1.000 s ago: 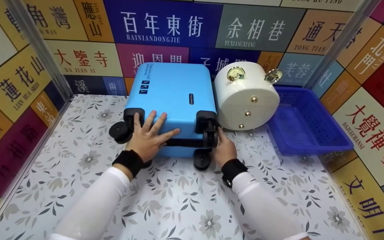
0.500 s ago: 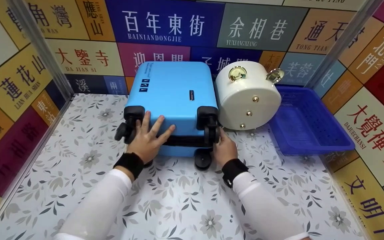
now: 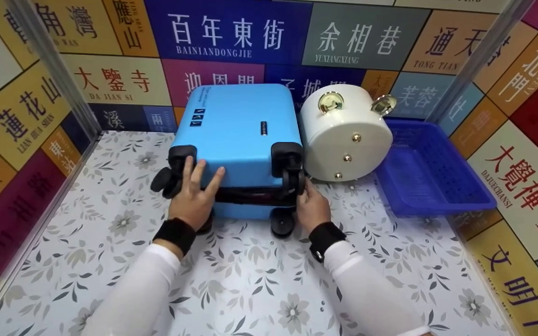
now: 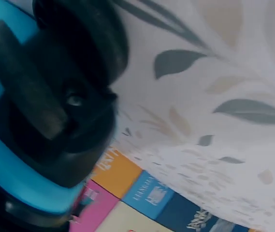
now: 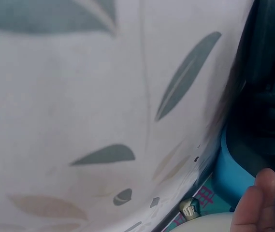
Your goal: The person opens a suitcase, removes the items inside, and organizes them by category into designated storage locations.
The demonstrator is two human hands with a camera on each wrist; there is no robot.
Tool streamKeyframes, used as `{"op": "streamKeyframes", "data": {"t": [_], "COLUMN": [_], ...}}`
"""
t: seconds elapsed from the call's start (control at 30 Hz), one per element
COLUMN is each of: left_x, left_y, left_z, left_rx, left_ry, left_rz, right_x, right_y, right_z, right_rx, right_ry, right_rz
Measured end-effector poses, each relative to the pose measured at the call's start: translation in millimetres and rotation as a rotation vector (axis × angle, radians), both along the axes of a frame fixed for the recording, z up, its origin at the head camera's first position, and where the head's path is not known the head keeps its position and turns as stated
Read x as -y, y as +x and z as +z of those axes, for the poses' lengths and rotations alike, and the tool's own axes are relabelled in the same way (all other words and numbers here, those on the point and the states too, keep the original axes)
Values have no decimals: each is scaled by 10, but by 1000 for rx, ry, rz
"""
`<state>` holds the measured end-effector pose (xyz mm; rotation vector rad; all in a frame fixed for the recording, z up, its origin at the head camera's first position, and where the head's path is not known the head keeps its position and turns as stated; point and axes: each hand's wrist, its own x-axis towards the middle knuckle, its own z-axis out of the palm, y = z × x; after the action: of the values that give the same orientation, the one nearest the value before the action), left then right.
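A light blue suitcase (image 3: pixel 241 121) with black corners and wheels lies flat, its wheeled end toward me. My left hand (image 3: pixel 192 200) grips the near left corner of its upper shell, fingers spread over the edge and thumb hidden. At the near right corner, my right hand (image 3: pixel 315 205) holds the suitcase's side beside the wheels. Between the two shells runs a dark band (image 3: pixel 255 196). The left wrist view shows a black wheel (image 4: pixel 31 87) close up. Two fingertips (image 5: pixel 265 193) reach the suitcase's black corner in the right wrist view.
A round white case (image 3: pixel 348 144) with gold ear-shaped parts and gold studs stands right against the suitcase. Beyond it sits a blue plastic basket (image 3: pixel 446 207). Sign-printed walls (image 3: pixel 241 28) enclose the floral tabletop (image 3: pixel 250 280) at the back and sides.
The left hand has shifted a little left, its fingers drawn closer together. The upper shell's near edge has risen slightly and the dark band looks wider. The left wheel has swivelled.
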<state>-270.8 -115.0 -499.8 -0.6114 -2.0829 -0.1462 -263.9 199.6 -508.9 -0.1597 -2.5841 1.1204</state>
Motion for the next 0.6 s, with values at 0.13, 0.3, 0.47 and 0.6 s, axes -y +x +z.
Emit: {"op": "streamKeyframes", "data": {"t": [0.13,0.3,0.47,0.6], "left_x": [21,21,-44,-70], "left_y": [-16,28,69,81], "left_z": [-53,-48,34,67], "left_rx": [24,173,280,305], "left_ry": [137,261,296,323], "left_rz": [67,164,151,137], "right_x": [0,8,-2,1], "right_y": [-7,-15,-25,-22], "right_z": [-16,-30,-44,-38], "right_rx": [-42,-77,-61,-39], "right_ry": [-7,-21,-13,-17], "right_rz": [-6,-8,-9,-5]}}
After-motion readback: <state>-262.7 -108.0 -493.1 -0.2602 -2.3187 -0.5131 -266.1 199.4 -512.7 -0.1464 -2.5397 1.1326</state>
